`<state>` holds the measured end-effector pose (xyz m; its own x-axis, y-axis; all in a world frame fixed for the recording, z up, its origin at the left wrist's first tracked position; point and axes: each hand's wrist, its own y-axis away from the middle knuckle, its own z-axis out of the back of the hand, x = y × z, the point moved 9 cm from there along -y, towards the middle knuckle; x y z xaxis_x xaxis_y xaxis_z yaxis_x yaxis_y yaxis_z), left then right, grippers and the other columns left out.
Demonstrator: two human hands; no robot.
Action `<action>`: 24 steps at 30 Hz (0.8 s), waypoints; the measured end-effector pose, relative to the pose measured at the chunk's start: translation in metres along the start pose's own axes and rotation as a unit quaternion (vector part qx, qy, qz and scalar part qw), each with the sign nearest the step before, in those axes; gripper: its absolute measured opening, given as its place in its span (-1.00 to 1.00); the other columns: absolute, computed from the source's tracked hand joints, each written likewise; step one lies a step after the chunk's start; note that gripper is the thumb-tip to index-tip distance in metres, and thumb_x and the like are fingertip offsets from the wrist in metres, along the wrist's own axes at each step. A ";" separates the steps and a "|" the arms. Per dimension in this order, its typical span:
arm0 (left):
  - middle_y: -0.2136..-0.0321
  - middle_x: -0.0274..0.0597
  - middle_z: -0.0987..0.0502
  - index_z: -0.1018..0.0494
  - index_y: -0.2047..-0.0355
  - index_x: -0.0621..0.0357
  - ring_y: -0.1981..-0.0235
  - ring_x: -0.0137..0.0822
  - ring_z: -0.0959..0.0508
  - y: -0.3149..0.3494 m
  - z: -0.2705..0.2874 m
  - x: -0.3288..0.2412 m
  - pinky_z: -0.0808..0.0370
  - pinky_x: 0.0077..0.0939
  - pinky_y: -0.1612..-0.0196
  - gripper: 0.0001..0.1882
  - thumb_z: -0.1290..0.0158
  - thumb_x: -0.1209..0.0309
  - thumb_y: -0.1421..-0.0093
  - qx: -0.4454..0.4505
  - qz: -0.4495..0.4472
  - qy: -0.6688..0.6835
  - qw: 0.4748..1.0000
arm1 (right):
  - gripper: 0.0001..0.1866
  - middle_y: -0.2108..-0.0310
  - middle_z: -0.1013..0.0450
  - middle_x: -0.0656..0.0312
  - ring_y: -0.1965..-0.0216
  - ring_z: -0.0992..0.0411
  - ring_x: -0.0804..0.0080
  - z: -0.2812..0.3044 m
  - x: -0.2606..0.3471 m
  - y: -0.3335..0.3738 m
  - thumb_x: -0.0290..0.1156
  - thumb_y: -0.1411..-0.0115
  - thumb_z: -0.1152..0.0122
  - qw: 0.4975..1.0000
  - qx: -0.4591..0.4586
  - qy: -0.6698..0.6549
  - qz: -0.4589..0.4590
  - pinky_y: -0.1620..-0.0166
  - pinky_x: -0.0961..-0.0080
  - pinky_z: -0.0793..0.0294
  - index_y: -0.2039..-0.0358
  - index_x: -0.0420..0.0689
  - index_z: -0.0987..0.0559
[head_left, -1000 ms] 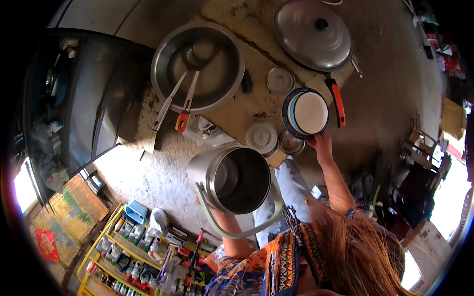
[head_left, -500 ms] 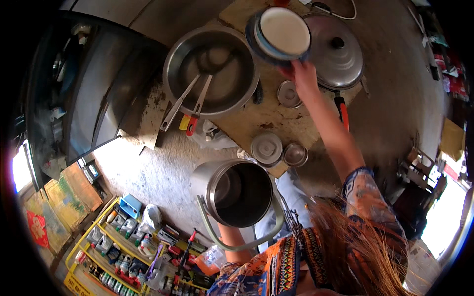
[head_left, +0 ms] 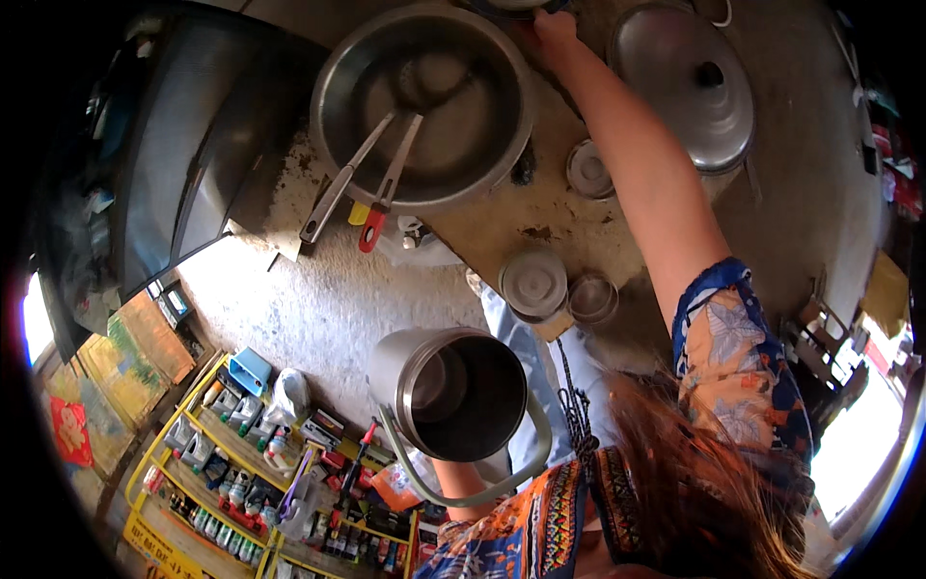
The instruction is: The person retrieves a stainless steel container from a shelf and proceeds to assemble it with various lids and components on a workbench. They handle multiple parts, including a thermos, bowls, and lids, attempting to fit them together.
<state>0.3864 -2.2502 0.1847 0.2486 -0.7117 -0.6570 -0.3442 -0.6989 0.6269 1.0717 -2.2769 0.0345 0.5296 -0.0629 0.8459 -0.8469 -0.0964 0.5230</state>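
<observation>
Live from the head, the lone fisheye view peers steeply down past loose hair onto the near surface, sweeping wide to a yellow rack, edges curving into black.

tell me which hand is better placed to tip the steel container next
Left, probably: its forearm reaches behind the steel container, seemingly supporting it, while the right hand is away at the dish by the top edge.

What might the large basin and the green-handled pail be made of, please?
The basin is probably satin stainless steel, from its grey sheen. The pail looks like brushed metal, softly shining; its handle, perhaps matte plastic, being evenly pale green.
</observation>
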 end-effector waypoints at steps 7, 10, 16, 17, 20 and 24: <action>-0.17 0.06 -0.34 -0.20 -0.25 0.24 -0.16 -0.01 -0.39 -0.001 -0.003 -0.005 -0.35 -0.05 -0.20 -0.27 0.12 -0.01 -0.21 0.012 0.018 -0.019 1.000 | -0.61 0.07 -0.50 0.04 0.03 -0.49 0.24 0.048 0.068 0.144 -0.23 -0.36 0.05 0.949 0.194 0.214 0.128 0.03 0.38 -0.49 0.02 -0.32 -0.45; -0.17 0.05 -0.34 -0.20 -0.26 0.24 -0.16 -0.01 -0.39 0.000 -0.005 -0.010 -0.35 -0.05 -0.20 -0.27 0.11 -0.01 -0.20 0.019 0.020 -0.024 0.999 | -0.59 0.14 -0.57 0.20 0.13 -0.54 0.26 0.131 0.116 0.283 -0.31 -0.15 -0.29 0.865 0.089 0.341 0.358 0.04 0.26 -0.46 -0.01 -0.12 -0.51; -0.17 0.05 -0.34 -0.19 -0.26 0.24 -0.16 -0.01 -0.39 0.004 -0.012 -0.011 -0.35 -0.05 -0.21 -0.26 0.10 -0.01 -0.19 0.034 0.027 -0.037 0.998 | -0.24 0.16 -0.54 0.10 0.02 -0.44 0.10 0.276 0.057 0.379 -0.27 -0.04 -0.38 0.712 -0.193 0.646 0.197 0.04 0.06 -0.42 -0.23 -0.01 -0.24; -0.17 0.05 -0.34 -0.19 -0.26 0.24 -0.16 -0.01 -0.39 0.005 -0.014 -0.009 -0.34 -0.05 -0.21 -0.26 0.10 -0.01 -0.19 0.038 0.029 -0.041 0.998 | -0.24 0.17 -0.54 0.05 0.05 -0.45 0.06 0.306 0.034 0.375 -0.26 -0.06 -0.36 0.743 -0.196 0.632 0.102 0.06 0.07 -0.44 -0.24 0.00 -0.23; -0.17 0.05 -0.33 -0.19 -0.26 0.24 -0.16 -0.01 -0.39 0.005 -0.017 -0.009 -0.34 -0.05 -0.21 -0.26 0.09 -0.01 -0.19 0.047 0.032 -0.051 0.997 | -0.32 0.19 -0.52 -0.06 0.15 -0.48 -0.05 0.357 0.002 0.361 -0.21 -0.13 -0.29 0.767 -0.188 0.611 0.046 0.14 0.09 -0.47 -0.24 0.04 -0.25; -0.17 0.05 -0.33 -0.19 -0.26 0.24 -0.16 -0.01 -0.39 0.008 -0.017 -0.010 -0.34 -0.04 -0.21 -0.25 0.08 -0.01 -0.18 0.052 0.035 -0.067 0.996 | -0.43 0.18 -0.51 -0.06 0.22 -0.49 -0.09 0.396 0.019 0.345 -0.19 -0.18 -0.22 0.771 -0.172 0.594 0.150 0.19 0.13 -0.49 -0.19 0.07 -0.32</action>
<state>0.3968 -2.2503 0.2033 0.0997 -0.7381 -0.6672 -0.4510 -0.6312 0.6309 0.8093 -2.7044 0.1899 0.0626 0.9438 0.3246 -0.9936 0.0283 0.1091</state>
